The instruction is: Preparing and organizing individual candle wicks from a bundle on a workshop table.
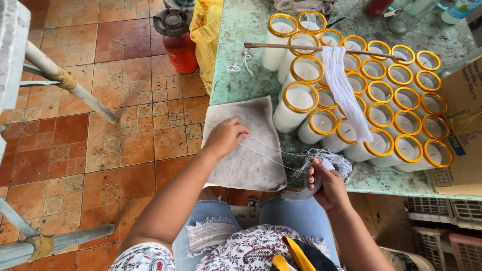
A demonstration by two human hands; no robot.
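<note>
My left hand (227,135) pinches the ends of two white wick strings (271,153) over a grey cloth (246,150) on the green table (236,55). Those strings run to a bundle of white wicks (326,159) gripped in my right hand (325,184) at the table's front edge. Several white candles in glasses with yellow rims (361,100) stand packed together behind my right hand. A brown stick (301,47) lies across their tops, with a hank of white wicks (346,95) draped over it.
A red gas canister (176,40) and a yellow plastic bag (207,35) stand on the tiled floor left of the table. A cardboard box (462,130) sits at the table's right. Metal poles (65,83) slant at the left. Plastic crates (442,221) are under the table.
</note>
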